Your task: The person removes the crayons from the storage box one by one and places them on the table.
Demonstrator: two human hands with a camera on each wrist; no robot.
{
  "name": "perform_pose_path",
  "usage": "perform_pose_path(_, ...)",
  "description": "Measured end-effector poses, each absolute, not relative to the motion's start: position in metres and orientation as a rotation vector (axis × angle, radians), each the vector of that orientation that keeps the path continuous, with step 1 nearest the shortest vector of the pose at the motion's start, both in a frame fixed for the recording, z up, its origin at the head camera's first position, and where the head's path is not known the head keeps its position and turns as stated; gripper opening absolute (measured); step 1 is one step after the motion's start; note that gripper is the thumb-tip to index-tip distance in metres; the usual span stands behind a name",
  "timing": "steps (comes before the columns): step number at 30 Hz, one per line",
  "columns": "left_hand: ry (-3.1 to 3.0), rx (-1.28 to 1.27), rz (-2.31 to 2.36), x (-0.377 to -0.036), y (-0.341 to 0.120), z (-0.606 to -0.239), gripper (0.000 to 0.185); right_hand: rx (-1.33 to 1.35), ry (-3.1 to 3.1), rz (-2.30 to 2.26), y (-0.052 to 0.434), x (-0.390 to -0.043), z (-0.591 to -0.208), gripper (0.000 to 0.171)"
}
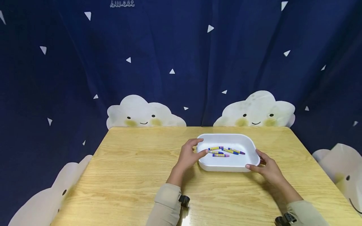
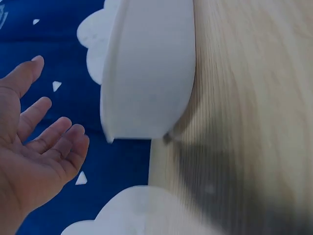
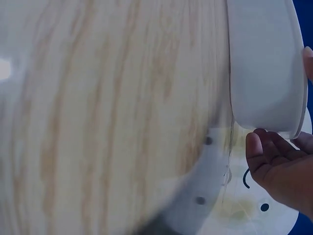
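Note:
A white plastic tray (image 1: 226, 169) with rounded corners stands on the right half of the table. Inside it lie several crayons (image 1: 220, 155) in yellow and blue wrappers, loosely grouped toward the middle and left. My left hand (image 1: 189, 154) is at the tray's left end, thumb and fingers spread; in the left wrist view the hand (image 2: 41, 152) appears apart from the tray wall (image 2: 151, 73), its fingers loosely bent. At the opposite end my right hand (image 1: 270, 172) grips the tray, thumb at the front right rim. Its fingers (image 3: 274, 152) touch the end wall from outside.
The tray stands on a light wooden table (image 1: 127, 163). Behind it hangs a dark blue curtain (image 1: 169, 47) with white triangles and smiling clouds. Black wrist cameras (image 1: 184, 201) sit at both beige sleeves (image 1: 167, 204).

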State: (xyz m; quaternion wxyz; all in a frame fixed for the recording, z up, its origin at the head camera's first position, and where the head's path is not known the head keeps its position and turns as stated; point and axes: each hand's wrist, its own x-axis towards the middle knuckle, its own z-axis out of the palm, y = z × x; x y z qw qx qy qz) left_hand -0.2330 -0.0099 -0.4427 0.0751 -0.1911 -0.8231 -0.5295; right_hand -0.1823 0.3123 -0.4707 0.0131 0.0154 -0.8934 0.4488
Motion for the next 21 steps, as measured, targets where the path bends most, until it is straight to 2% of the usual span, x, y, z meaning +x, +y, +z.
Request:
perform_pose_path(14, -2.674, -0.488, -1.619, -0.282, 0.035, -0.453, 0.045, 0.046, -2.756, 1.374, 0.312, -0.186, -0.470, 0.095)
perform_pose_path(21, -2.770, -0.333, -1.619, -0.289, 0.055, -0.455, 0.038, 0.029, -2.768, 1.394, 0.314, -0.185, -0.470, 0.097)
